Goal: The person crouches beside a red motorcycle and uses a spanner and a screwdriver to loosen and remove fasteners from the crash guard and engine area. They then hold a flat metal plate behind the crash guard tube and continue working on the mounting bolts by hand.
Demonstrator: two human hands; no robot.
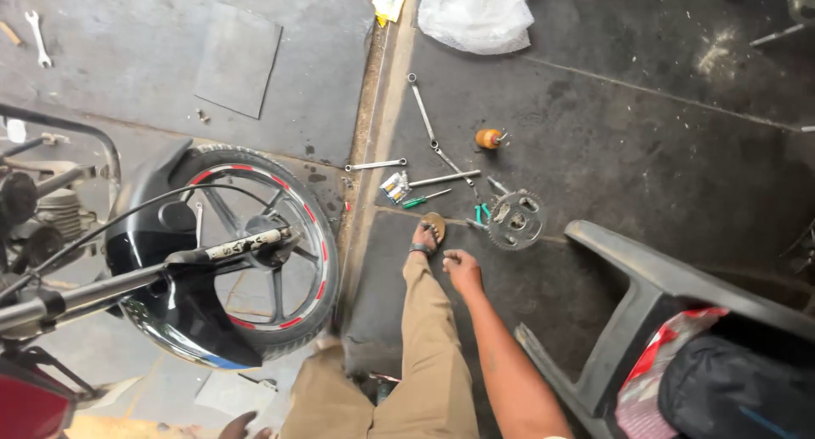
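— Looking down from the head camera, I see my right hand (pixel 463 269) stretched toward the floor, the fingers curled into a loose fist and holding nothing. It hangs just beside my sandalled foot (pixel 429 233).

— And the nearest thing?

— A round grey metal sprocket with toothed rim and cut-out holes (pixel 515 220), lying flat on the dark floor (pixel 645 150), near the hand, to its right. I judge it heavy, stiff, maybe oily and slippery; better to grip it through one hole or by the rim, away from the teeth. Small green-handled pliers (pixel 481 212) lie touching its left side.

— The left hand?

— Only a part shows at the bottom edge (pixel 240 424), below the black motorcycle front wheel with red stripes (pixel 255 252); I cannot tell if it is open or closed.
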